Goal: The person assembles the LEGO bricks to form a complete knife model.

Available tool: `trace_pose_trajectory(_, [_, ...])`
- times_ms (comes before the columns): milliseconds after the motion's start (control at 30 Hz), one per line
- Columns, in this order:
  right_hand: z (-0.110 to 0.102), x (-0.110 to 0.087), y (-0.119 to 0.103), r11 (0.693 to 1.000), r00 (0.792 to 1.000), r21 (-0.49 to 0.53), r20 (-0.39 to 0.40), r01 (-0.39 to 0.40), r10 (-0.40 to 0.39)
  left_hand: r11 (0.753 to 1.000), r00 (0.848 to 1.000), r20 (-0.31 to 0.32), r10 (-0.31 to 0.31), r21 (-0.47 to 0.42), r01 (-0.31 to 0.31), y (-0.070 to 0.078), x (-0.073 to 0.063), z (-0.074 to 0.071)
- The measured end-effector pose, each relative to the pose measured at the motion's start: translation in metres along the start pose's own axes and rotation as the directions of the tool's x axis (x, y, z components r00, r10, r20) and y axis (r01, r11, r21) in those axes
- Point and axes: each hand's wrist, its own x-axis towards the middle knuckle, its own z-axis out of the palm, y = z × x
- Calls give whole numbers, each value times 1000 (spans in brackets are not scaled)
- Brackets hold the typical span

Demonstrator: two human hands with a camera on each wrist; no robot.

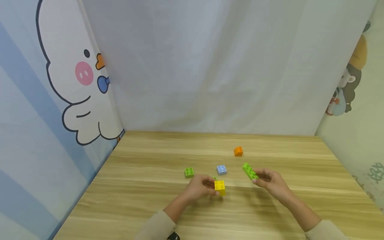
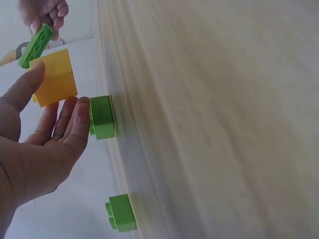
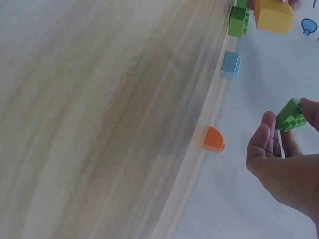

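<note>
My left hand (image 1: 200,187) pinches a yellow toy brick (image 1: 220,188) between thumb and fingers, just above the table. In the left wrist view the thumb presses one face of the yellow brick (image 2: 56,78). To the right, my right hand (image 1: 273,184) grips one end of a long green brick (image 1: 250,171), which is tilted with its studs showing. The right wrist view shows this green brick (image 3: 291,115) between thumb and fingers. Partly hidden behind the left hand, another green brick (image 2: 102,117) stands on the table close to the fingertips.
On the wooden table (image 1: 144,200) lie a small green brick (image 1: 189,172), a light blue brick (image 1: 221,169) and, farther back, an orange brick with a rounded side (image 1: 238,151). A pale curtain (image 1: 210,66) hangs behind the table's far edge.
</note>
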Motion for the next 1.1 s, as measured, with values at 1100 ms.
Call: trace_pose_trajectory(1100, [23,22,18,995,987,1,132,96,-95,974,990,-81,-117,187,130,-2,34,26])
